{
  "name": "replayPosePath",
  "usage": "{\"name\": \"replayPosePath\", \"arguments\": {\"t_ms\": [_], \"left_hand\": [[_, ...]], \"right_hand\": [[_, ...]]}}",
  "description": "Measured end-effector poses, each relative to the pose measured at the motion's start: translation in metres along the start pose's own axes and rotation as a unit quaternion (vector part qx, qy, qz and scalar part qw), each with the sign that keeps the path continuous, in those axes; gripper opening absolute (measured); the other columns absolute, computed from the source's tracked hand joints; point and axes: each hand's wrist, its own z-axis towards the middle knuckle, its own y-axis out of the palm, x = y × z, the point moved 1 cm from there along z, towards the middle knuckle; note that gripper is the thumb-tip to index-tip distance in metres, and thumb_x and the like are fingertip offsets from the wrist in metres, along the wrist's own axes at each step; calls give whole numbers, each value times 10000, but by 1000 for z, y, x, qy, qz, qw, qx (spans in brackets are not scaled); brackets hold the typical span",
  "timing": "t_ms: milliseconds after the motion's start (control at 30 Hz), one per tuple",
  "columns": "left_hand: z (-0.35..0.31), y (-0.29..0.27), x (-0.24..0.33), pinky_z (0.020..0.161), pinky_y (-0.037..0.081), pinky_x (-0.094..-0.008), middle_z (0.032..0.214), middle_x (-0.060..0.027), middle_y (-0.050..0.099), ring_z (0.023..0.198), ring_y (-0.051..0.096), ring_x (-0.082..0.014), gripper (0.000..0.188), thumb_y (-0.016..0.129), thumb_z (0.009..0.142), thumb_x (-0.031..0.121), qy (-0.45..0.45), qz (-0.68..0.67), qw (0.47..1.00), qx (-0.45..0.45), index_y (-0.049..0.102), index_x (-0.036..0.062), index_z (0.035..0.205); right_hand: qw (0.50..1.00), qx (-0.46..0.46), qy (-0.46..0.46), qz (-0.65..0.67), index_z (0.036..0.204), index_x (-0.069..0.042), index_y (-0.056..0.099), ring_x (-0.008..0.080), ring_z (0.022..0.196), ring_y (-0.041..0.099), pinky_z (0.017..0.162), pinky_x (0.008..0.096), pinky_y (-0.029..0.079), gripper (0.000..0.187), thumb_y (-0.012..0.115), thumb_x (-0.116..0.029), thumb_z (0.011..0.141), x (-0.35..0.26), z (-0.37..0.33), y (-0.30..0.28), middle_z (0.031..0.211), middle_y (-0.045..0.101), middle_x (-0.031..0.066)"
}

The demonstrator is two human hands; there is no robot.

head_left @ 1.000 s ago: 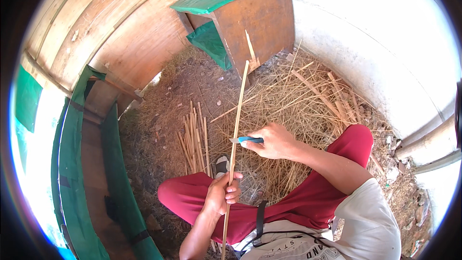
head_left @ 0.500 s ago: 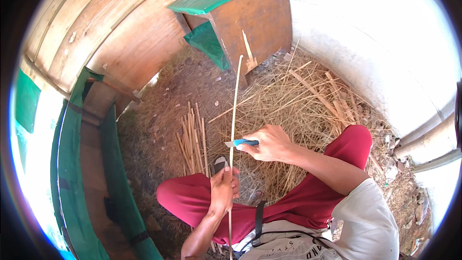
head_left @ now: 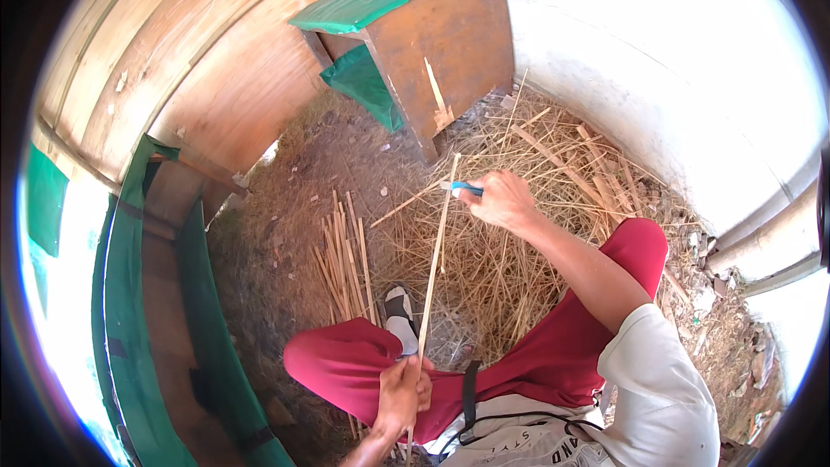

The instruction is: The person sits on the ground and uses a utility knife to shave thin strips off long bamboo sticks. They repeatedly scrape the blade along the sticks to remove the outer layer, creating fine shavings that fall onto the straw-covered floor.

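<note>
Knife [head_left: 467, 189] moved up the strip [head_left: 437, 264]; shirt [head_left: 661, 389] bears lettering [head_left: 566, 448].

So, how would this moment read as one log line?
left hand: grips long strip | right hand: holds blue-handled cutter near strip's upper end | loose strips: on ground

Strip [head_left: 430, 292]: matt wood; knife handle [head_left: 469, 188]: smooth plastic

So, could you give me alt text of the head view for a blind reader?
A person's left hand holds a long, thin, pale wood-like strip; the right hand holds a blue-handled knife near the strip's far end. Ahead are thin straw-coloured slivers and a green-topped brown wooden box.
</note>
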Motion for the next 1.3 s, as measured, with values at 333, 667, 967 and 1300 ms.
{"name": "replayPosePath", "arguments": {"t_ms": [333, 667, 967, 1300], "left_hand": [[-57, -64, -56, 435, 334, -270, 577, 21, 461, 479, 427, -72, 285, 475, 1049, 196, 149, 245, 940, 184, 660, -19, 1024], [-35, -66, -3, 512, 484, -447, 719, -187, 641, 602, 649, -370, 167, 626, 932, 93, 397, 524, 684, 317, 684, -6, 1053], [-4, -50, 68, 562, 500, -417, 840, -144, 638, 644, 649, -317, 215, 711, 887, 127, 458, 500, 666, 311, 706, 43, 1084], [23, -1, 69, 624, 511, -419, 888, -137, 654, 706, 664, -329, 261, 776, 842, 162, 434, 440, 741, 263, 693, 19, 1044]], "right_hand": [[971, 171, 93, -141, 854, -25, 737, 284, 745, 725, 587, 388, 576, 370, 609, -357, 953, 65, 29, 6, 795, 709, 155], [986, -27, 149, 70, 701, -43, 652, 177, 654, 603, 653, 382, 518, 492, 713, -495, 887, 10, -5, -42, 706, 646, 64], [852, 14, 83, 517, 1065, 0, 664, 26, 477, 382, 421, 215, 342, 402, 682, -383, 942, 2, -22, -44, 866, 711, 75], [776, 62, 13, 628, 962, 4, 683, 35, 450, 386, 394, 221, 278, 222, 687, -217, 947, -7, -23, -32, 776, 706, 96]]}}
